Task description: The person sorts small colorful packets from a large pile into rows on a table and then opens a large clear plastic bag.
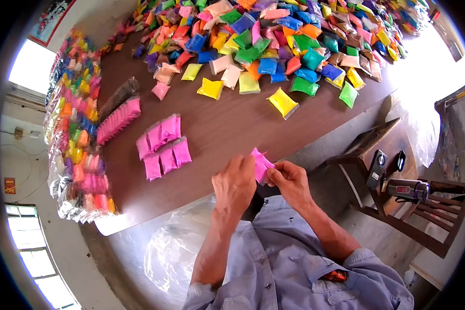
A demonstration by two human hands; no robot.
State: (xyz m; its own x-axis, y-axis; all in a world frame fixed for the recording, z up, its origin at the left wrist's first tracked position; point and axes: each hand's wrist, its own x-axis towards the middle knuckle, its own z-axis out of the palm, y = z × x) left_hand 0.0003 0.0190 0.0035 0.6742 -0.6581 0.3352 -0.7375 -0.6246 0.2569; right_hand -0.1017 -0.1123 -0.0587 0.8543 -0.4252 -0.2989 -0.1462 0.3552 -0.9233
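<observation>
A small clear packet with bright pink filling (262, 164) is held up between my two hands, just off the table's near edge. My right hand (290, 182) pinches its lower right corner between thumb and fingers. Curled and closed, my left hand (234, 182) grips the packet's left side; its fingertips are partly hidden behind the knuckles. A thin pink sliver shows at the packet's top edge. To the left on the table lie two short rows of matching pink packets (163, 144). Beyond them is a longer bagged row of pink packets (120, 120).
A large heap of multicoloured packets (274, 46) covers the far side of the brown table (217, 129). Bagged packets (80, 134) are stacked along the left edge. At right, a wooden stool (380, 150) bears a flask (405, 189) and a small black device (377, 168).
</observation>
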